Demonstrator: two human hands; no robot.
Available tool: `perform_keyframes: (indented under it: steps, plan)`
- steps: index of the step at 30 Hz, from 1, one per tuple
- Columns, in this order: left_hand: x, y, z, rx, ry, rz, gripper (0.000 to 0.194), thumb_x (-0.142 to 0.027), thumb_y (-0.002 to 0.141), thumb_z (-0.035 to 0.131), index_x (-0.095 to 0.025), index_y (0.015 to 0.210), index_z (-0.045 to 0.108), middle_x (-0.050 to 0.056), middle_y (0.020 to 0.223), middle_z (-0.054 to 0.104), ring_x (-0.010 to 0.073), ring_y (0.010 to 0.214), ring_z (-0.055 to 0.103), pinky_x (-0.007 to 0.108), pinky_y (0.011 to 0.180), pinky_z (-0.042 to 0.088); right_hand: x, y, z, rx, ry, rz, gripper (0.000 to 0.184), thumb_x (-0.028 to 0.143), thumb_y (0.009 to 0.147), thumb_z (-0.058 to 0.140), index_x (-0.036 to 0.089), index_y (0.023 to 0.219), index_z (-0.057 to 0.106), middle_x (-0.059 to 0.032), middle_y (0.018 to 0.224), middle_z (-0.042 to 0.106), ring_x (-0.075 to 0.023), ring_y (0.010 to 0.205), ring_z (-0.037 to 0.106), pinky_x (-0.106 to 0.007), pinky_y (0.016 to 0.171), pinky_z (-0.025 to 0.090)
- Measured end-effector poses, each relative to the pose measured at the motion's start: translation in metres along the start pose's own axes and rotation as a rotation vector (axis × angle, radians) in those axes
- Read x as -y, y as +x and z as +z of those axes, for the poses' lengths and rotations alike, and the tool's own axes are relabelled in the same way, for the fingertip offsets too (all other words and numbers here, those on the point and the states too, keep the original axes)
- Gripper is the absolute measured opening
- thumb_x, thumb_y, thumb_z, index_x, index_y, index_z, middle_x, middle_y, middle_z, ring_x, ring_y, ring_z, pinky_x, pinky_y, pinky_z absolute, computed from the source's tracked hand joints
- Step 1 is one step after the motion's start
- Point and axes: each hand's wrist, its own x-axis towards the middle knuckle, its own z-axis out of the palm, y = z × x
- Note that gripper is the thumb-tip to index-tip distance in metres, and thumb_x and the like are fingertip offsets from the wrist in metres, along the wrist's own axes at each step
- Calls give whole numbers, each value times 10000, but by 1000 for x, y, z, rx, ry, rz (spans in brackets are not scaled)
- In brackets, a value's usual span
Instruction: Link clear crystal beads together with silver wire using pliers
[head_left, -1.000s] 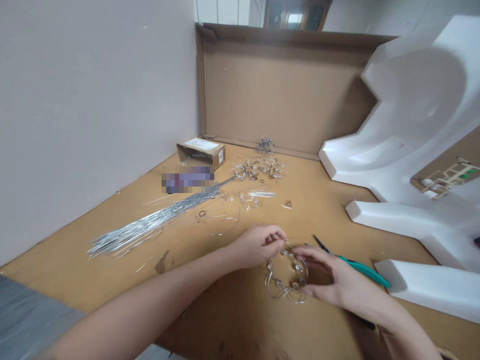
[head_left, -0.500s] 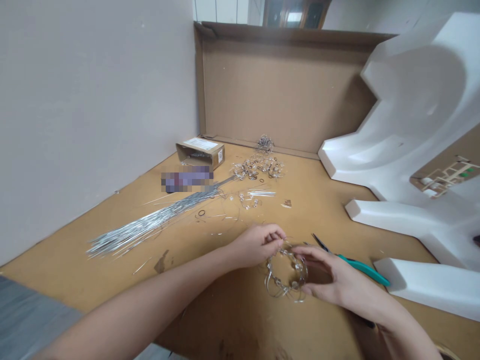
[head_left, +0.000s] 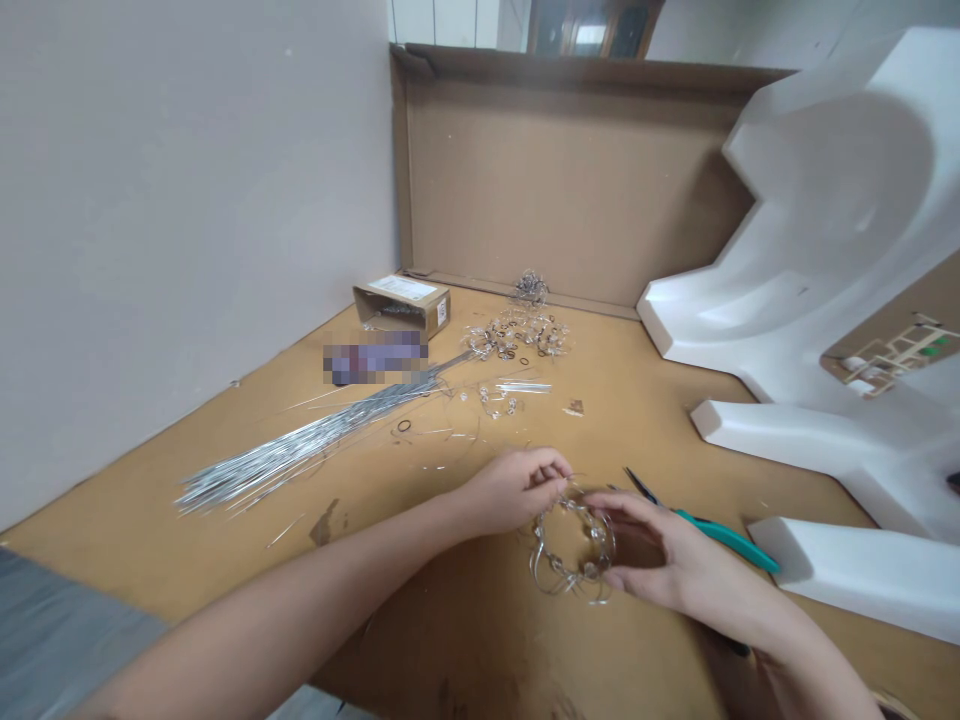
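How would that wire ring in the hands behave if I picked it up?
The wire ring would probably feel light: it's thin wire around an open middle. Those slender strands likely flex if squeezed, and the loops sticking out may snag.

Diffuse light, soft shadows (head_left: 724, 215); mild blur (edges stretched)

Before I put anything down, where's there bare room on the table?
One bare patch lies between the brown scrap and the white foam. Another is on the near side of the wire ring. It's crowded around the silver wires and the shiny tangled pile.
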Motion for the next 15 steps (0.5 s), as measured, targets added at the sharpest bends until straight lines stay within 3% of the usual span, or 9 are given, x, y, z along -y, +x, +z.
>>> perform_keyframes:
  steps: [15]
  plan:
    - [1,0,0,0,0,8,145,-228,813,456,-170,916,540,-3,749,592,85,636,534,186,574,410,1,0,1,-18,5,14,505,259,692,639,218,1167,472,-68,1265,487,-213,1120,488,-364,981,368]
